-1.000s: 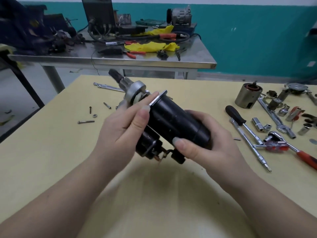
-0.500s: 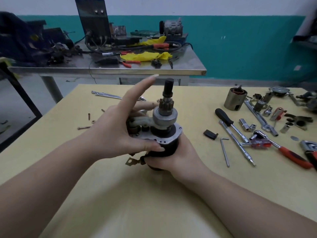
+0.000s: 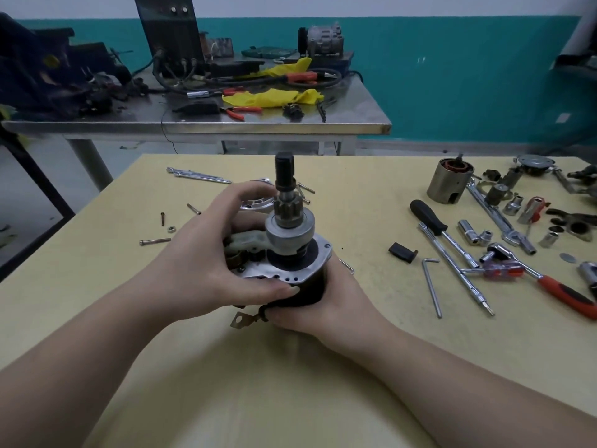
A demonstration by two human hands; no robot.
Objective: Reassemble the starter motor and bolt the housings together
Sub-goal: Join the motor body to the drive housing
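Note:
The starter motor (image 3: 290, 234) stands upright on the yellow table (image 3: 323, 367), black body down, pinion gear and shaft pointing up, silver flange plate on top of the body. My left hand (image 3: 206, 263) wraps the solenoid side, thumb on the flange edge and fingers curled behind the pinion. My right hand (image 3: 326, 305) grips the black body from below and behind. A silver end housing (image 3: 255, 205) lies flat just behind my left hand, partly hidden. Loose bolts (image 3: 155, 241) and a nut (image 3: 171, 228) lie to the left.
Right of the motor lie a black clip (image 3: 402, 251), a hex key (image 3: 431, 286), a screwdriver (image 3: 433, 221), a ratchet with red handle (image 3: 549, 282), several sockets and a field coil housing (image 3: 450, 182). A long wrench (image 3: 198, 175) lies at the back. A cluttered steel bench (image 3: 226, 124) stands beyond.
The motor went from lying tilted in both hands to standing upright on the table. My left forefinger, raised half a second ago, has curled down behind the pinion.

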